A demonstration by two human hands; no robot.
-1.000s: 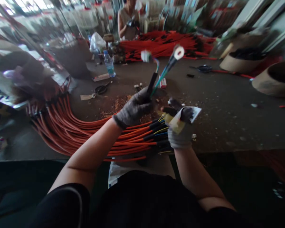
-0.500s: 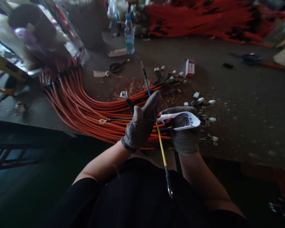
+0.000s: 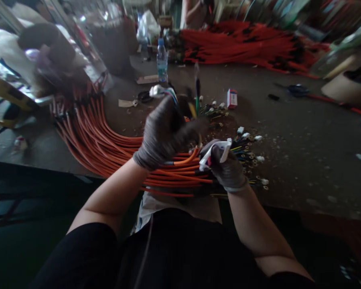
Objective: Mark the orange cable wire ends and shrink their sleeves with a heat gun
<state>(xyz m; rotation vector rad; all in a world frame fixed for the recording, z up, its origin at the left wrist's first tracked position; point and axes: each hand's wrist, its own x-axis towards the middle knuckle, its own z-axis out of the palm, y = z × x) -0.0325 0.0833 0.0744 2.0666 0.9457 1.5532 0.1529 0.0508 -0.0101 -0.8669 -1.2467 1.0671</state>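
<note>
Nearest us, our gloved right hand [image 3: 225, 166] pinches a white paper strip [image 3: 214, 155] just above the orange cables [image 3: 114, 150]. Our blurred left hand [image 3: 165, 134] closes around wires [image 3: 172, 98], a white connector [image 3: 156, 91] showing at its top. Small terminals [image 3: 243, 146] lie right of the cables on the workbench [image 3: 303, 168], with a water bottle [image 3: 162, 60] at upper centre.

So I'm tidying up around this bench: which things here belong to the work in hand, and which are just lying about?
In the work: left hand; right hand, holding a white printed strip; orange cables; thin wire leads with white connectors.

Lying about: water bottle; scissors; red-and-white box.
</note>
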